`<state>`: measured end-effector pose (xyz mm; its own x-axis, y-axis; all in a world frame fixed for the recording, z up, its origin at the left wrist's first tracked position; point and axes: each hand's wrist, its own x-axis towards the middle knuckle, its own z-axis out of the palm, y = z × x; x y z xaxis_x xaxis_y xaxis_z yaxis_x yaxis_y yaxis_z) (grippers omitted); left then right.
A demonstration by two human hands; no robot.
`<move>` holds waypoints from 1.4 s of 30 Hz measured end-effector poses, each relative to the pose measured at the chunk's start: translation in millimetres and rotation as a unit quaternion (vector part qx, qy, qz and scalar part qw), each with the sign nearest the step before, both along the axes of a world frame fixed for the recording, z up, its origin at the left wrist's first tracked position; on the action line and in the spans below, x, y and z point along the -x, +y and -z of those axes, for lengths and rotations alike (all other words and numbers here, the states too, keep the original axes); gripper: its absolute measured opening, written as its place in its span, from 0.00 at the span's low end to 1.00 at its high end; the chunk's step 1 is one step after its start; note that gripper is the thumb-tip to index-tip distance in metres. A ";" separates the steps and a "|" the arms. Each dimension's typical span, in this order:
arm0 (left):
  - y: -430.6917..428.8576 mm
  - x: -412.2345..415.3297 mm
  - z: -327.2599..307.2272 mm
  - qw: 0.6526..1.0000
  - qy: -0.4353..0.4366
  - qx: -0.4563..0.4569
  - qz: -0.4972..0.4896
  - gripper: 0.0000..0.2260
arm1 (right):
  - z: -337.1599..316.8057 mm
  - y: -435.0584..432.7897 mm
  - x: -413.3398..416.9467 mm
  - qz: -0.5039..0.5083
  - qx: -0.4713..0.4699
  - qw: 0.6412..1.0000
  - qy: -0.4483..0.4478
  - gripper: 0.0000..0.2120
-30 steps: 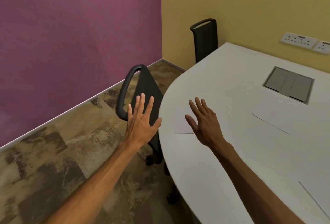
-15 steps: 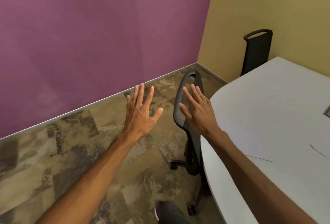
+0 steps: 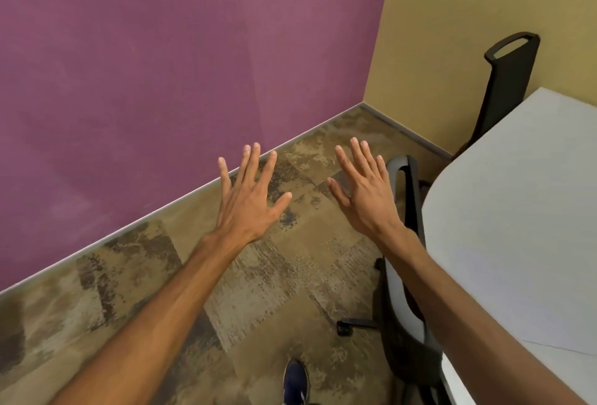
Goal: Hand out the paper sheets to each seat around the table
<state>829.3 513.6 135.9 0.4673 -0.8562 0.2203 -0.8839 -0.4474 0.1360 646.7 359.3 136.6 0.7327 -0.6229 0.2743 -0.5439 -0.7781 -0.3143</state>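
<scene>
Now the view has swung left, off the white rounded table (image 3: 504, 210) toward the purple wall (image 3: 161, 65) and mottled brown carpet (image 3: 161, 291). The left hand (image 3: 248, 201) and right hand (image 3: 365, 197) both hover spread wide and hold nothing. One white paper sheet (image 3: 562, 362) lies at the table's near right edge, beside the nearer black swivel chair (image 3: 403, 243). Likely the person is walking round to another seat.

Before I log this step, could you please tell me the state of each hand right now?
Left hand: open, fingers spread, holding nothing.
Right hand: open, fingers extended, holding nothing.
</scene>
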 end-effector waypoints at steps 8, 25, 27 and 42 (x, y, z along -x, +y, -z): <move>-71.1 -100.0 -5.3 0.997 0.021 -0.009 0.069 0.38 | -3.3 -57.1 -73.4 0.055 -0.006 0.998 0.026 0.32; -337.2 -248.0 7.7 0.965 0.005 -0.061 0.254 0.37 | 22.3 -236.9 -196.8 0.277 -0.030 0.959 0.054 0.31; -365.6 -251.0 7.7 0.957 0.006 -0.060 0.282 0.37 | 23.1 -252.0 -199.2 0.304 -0.036 0.951 0.052 0.31; -606.2 -188.8 39.7 0.883 0.056 -0.041 0.464 0.38 | 49.3 -415.3 -147.7 0.472 -0.058 0.879 0.010 0.31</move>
